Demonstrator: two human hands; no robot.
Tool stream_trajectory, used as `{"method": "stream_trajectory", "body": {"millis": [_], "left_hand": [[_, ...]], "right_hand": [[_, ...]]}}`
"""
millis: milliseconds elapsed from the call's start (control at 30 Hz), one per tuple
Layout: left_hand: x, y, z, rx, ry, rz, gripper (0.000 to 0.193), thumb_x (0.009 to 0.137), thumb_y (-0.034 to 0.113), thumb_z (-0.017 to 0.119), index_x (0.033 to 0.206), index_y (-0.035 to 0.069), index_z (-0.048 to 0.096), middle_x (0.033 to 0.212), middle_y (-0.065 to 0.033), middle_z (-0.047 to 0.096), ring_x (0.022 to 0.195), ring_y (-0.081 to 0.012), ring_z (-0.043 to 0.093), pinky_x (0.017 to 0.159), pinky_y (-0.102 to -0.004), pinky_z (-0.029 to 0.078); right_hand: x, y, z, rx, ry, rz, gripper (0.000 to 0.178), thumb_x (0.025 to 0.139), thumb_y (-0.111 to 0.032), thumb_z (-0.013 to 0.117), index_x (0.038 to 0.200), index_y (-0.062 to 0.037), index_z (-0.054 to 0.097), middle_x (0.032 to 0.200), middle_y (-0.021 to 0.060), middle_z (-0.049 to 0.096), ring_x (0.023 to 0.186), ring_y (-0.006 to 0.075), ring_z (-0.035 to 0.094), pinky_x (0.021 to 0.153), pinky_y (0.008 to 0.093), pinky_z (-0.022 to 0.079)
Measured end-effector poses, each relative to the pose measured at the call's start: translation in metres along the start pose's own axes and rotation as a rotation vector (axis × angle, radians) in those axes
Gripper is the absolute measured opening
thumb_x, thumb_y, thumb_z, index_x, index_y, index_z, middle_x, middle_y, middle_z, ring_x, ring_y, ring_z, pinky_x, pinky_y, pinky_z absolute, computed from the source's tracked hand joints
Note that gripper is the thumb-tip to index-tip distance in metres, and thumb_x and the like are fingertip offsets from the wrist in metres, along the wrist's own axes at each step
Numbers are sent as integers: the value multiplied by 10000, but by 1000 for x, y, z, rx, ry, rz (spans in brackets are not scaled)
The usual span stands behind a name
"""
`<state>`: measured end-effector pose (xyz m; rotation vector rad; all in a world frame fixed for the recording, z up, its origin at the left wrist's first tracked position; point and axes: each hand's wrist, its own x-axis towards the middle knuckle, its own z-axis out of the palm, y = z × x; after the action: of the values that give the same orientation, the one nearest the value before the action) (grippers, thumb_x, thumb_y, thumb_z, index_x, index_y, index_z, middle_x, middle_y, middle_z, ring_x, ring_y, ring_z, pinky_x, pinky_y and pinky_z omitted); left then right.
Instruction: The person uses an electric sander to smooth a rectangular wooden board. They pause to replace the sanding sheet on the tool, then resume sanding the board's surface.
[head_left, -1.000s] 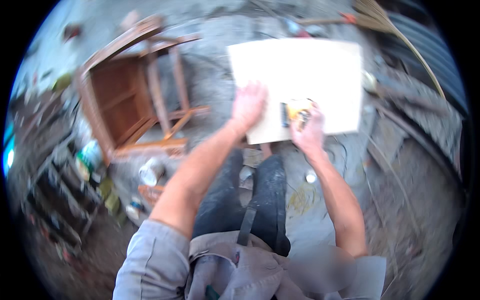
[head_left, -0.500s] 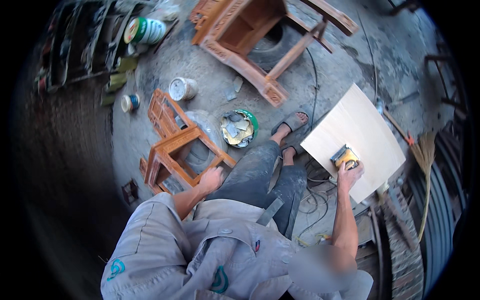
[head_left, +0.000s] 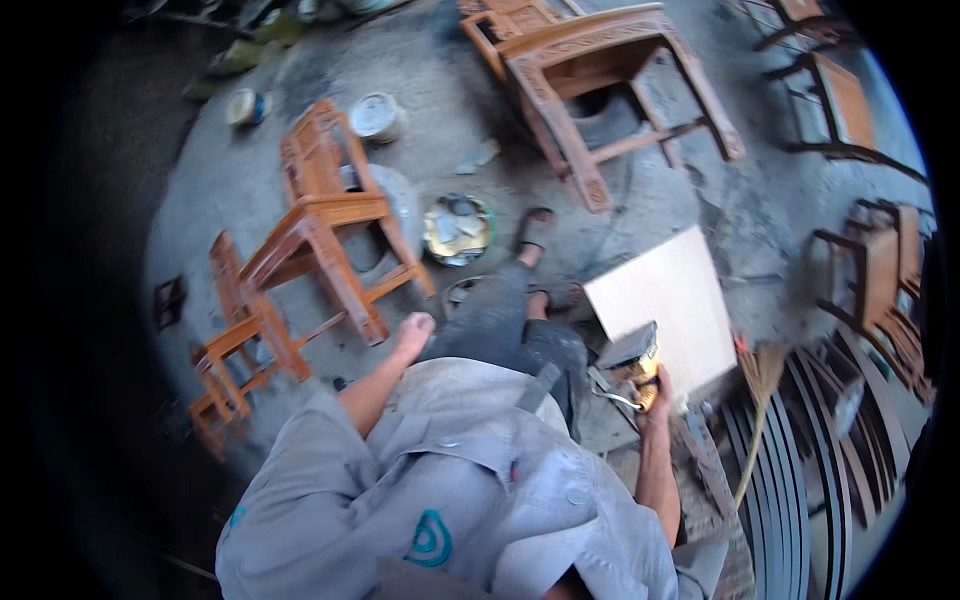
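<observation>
My right hand (head_left: 658,398) is wrapped round a yellow electric sander (head_left: 646,374), raised and tilted so that its flat dark pad faces up and left. A cord or hose curves from its lower end. Behind the sander lies a pale, thin wooden board (head_left: 685,295), whose lower left part it covers. My left hand (head_left: 415,328) is curled beside my thigh, close to a leg of a carved wooden chair (head_left: 335,215). Nothing shows in those fingers, though motion blurs them a little.
A bigger carved wooden chair (head_left: 580,35) leans at the top. A bucket of scraps (head_left: 460,230) and a white tub (head_left: 378,117) stand between the chairs. Right of the board are a straw broom (head_left: 765,375) and long grey strips (head_left: 785,470); more chairs (head_left: 845,100) stand beyond.
The sander has come off the board and been turned pad-up in my right hand. My view has swung right, bringing more chairs in. The left hand stays curled by my thigh.
</observation>
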<state>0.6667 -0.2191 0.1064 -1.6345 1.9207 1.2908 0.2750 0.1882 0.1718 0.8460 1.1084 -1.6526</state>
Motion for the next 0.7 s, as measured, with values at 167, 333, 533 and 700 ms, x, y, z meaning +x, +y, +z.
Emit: {"method": "stream_trajectory", "body": {"millis": [167, 333, 533, 700], "left_hand": [[-11, 183, -43, -249, -22, 132, 466, 1087, 340, 539, 1435, 30, 558, 1302, -102, 688, 1167, -192, 653, 999, -344, 514], [-90, 312, -42, -524, -285, 420, 626, 1077, 361, 565, 1541, -24, 394, 1515, -192, 519, 1434, -261, 468, 1177, -356, 373], [-94, 347, -57, -844, -490, 338, 1154, 929, 496, 760, 1606, -86, 28, 1644, -306, 206, 1546, -370, 232, 1251, -436, 245], [-80, 355, -84, -829, -451, 301, 1034, 890, 450, 823, 1556, -95, 249, 1463, -238, 509, 1362, -267, 512, 1144, -373, 402]], "right_hand": [[-10, 22, 67, 690, -228, 257, 463, 1009, -446, 544, 1302, -94, 608, 1169, 179, 688, 680, 225, 631, 372, 243, 488], [-21, 11, 159, 778, -531, 364, 465, 1000, -419, 538, 1320, -90, 613, 1274, 191, 670, 978, 318, 671, 364, 252, 517], [-8, 4, 234, 497, -609, 330, 521, 1027, -481, 511, 1364, -90, 582, 1220, 144, 710, 792, 246, 729, 389, 260, 540], [-4, 1, 273, 372, -533, 385, 532, 1028, -496, 506, 1360, -87, 584, 1204, 146, 707, 744, 245, 719, 384, 257, 538]]}}
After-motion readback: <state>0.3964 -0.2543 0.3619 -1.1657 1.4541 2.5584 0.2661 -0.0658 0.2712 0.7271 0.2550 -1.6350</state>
